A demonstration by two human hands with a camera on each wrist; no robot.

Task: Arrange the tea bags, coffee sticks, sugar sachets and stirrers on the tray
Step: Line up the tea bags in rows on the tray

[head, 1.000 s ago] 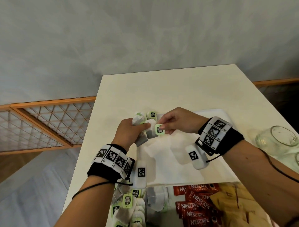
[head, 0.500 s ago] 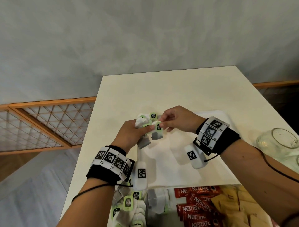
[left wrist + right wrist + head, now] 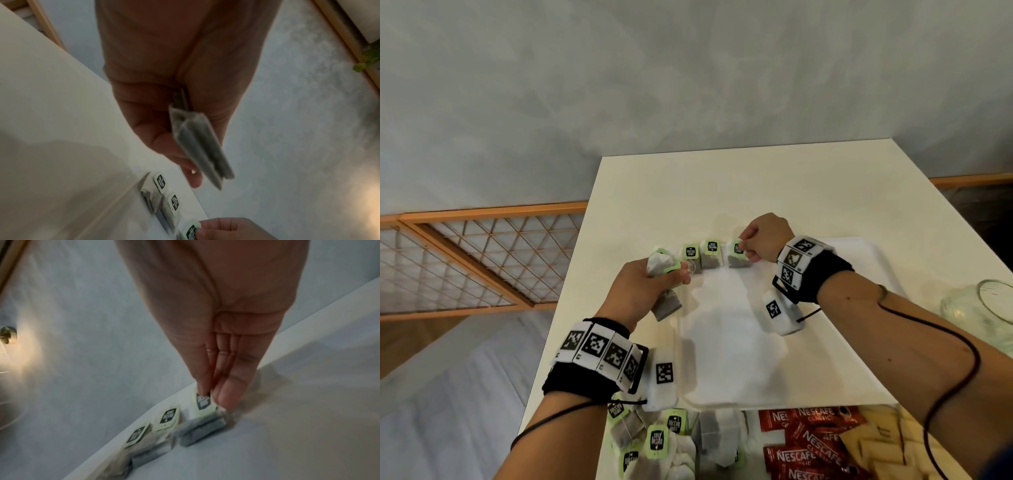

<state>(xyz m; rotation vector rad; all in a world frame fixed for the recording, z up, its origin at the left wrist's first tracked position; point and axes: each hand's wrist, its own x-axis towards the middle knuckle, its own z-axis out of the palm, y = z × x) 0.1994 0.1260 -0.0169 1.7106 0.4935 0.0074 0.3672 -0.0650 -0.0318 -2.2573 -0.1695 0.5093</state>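
Observation:
A white tray (image 3: 774, 359) lies on the cream table. Three tea bags with green tags stand in a row along its far edge. My right hand (image 3: 751, 250) pinches the green tag of the rightmost tea bag (image 3: 738, 257) (image 3: 202, 418), which rests on the tray. Two placed tea bags (image 3: 702, 258) stand to its left. My left hand (image 3: 654, 281) grips a small bunch of tea bags (image 3: 662, 265) (image 3: 197, 142) just left of the row, above the tray's far left corner.
A pile of tea bags (image 3: 654, 442) lies near the table's front edge, with red Nescafe coffee sticks (image 3: 808, 442) and yellow sachets (image 3: 873, 442) to its right. A glass jar (image 3: 979, 308) stands at the right. The table's left edge drops to the floor.
My right hand took a tea bag away from my left hand, moved it right and set it down at the right end of the row. The left hand dropped slightly.

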